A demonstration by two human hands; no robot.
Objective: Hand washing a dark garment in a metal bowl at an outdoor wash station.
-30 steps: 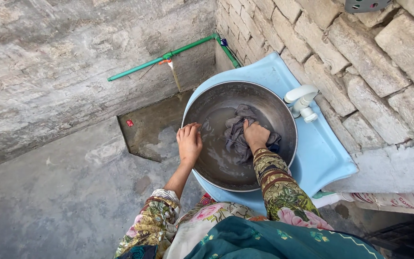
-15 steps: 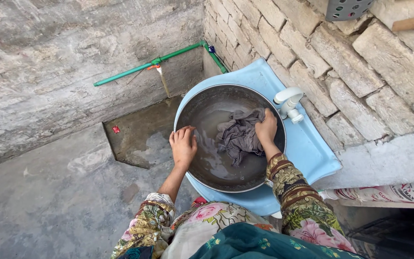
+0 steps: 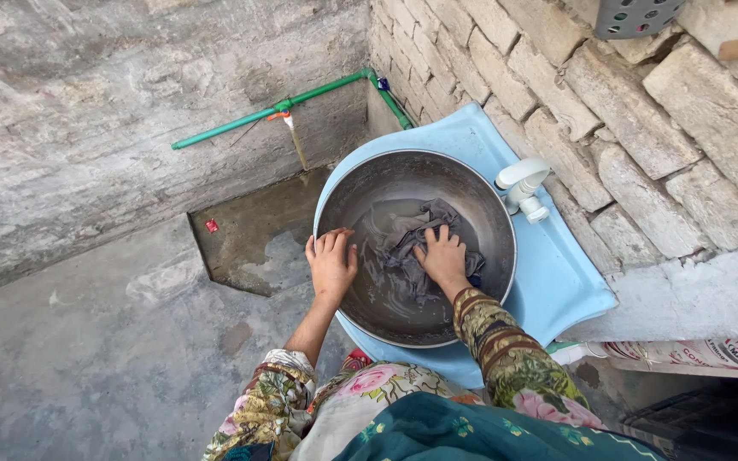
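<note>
A large metal basin [image 3: 471,183] with murky water sits in a light blue sink [image 3: 557,273]. A wet grey cloth [image 3: 399,248] lies in the water. My right hand [image 3: 443,256] presses down on the cloth, fingers spread over it. My left hand [image 3: 331,263] rests on the basin's left rim, fingers curled over the edge. Both forearms wear floral patterned sleeves.
A white tap [image 3: 524,183] stands on the sink beside the basin. A brick wall [image 3: 625,111] runs along the right. A green pipe [image 3: 266,111] with a small dripping spout crosses the concrete wall above a wet floor drain recess [image 3: 249,235]. A printed sack [image 3: 702,352] lies at right.
My right hand moved from the basin's far right side back toward the middle, dragging the cloth with it. My left hand stayed on the rim.
</note>
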